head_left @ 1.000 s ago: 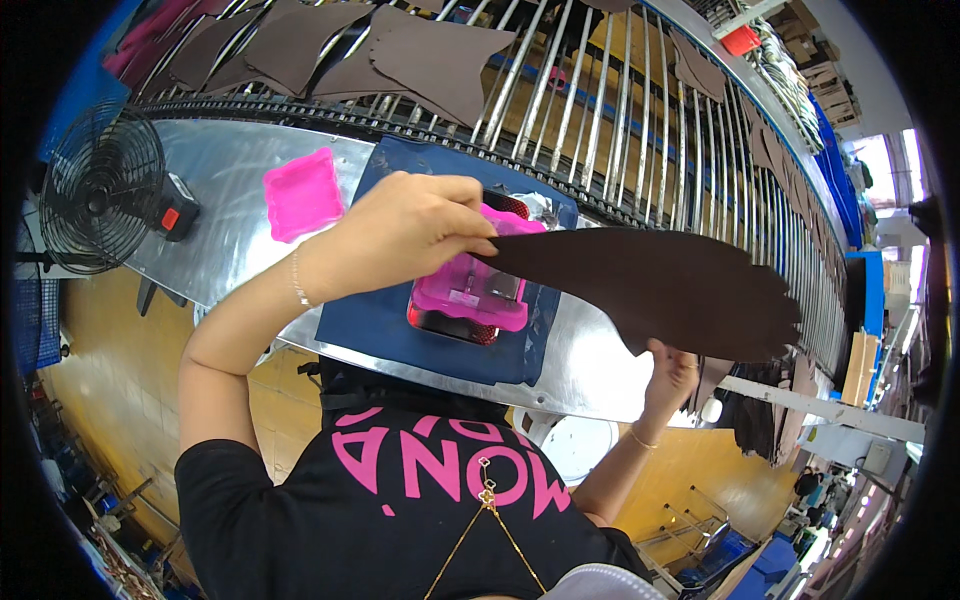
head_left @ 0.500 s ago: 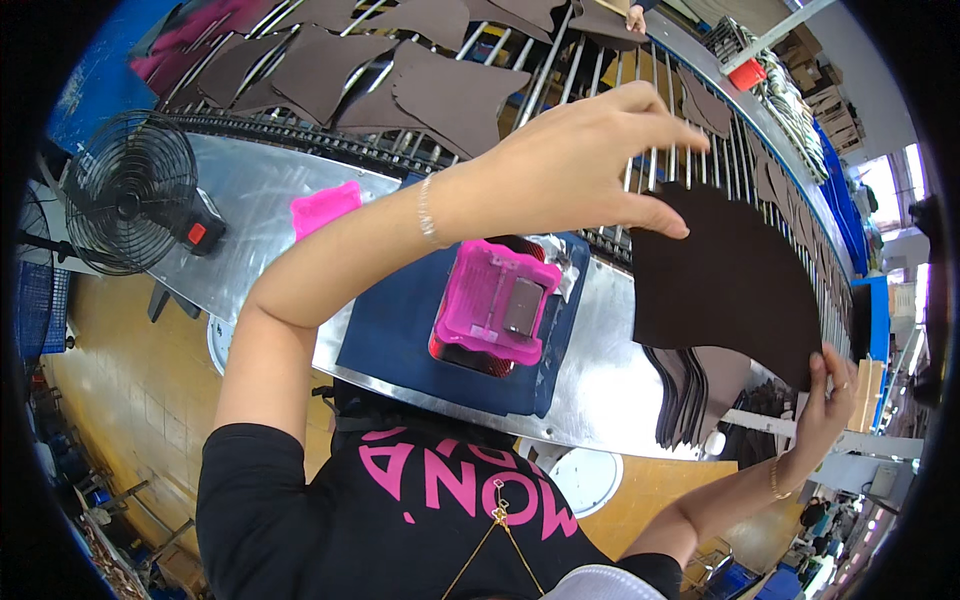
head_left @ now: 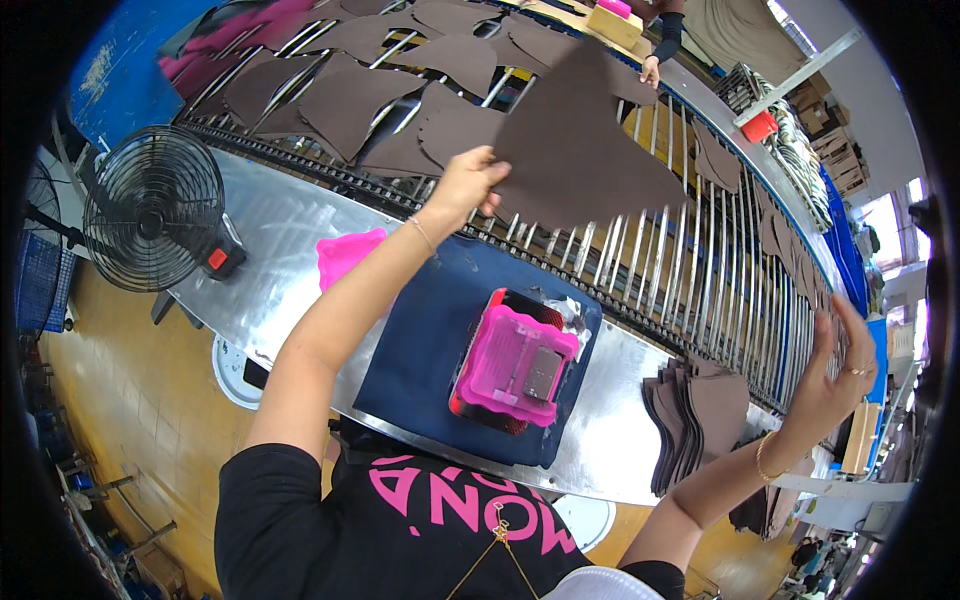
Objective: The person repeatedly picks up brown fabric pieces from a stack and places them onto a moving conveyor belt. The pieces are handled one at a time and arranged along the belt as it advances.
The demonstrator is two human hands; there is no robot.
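Note:
My left hand [head_left: 468, 182] is stretched out over the roller conveyor [head_left: 690, 270], pinching the edge of a large brown leather piece [head_left: 580, 150] that hangs above the rollers. Off at the right edge, my right hand [head_left: 838, 368] is raised with its fingers spread and nothing in it, above a fanned stack of brown pieces [head_left: 700, 410]. Between my arms a pink frame on a red base [head_left: 515, 362] sits on a dark blue mat [head_left: 430, 350].
Many brown cut pieces [head_left: 370, 95] lie on the conveyor at the back. A black fan [head_left: 152, 207] stands at the left of the metal bench [head_left: 270, 230], near a pink shape [head_left: 345, 255]. Another person's hand [head_left: 652, 70] works at the far side.
My left hand has carried the brown piece up and away over the rollers. My right hand has let go of it and risen at the right.

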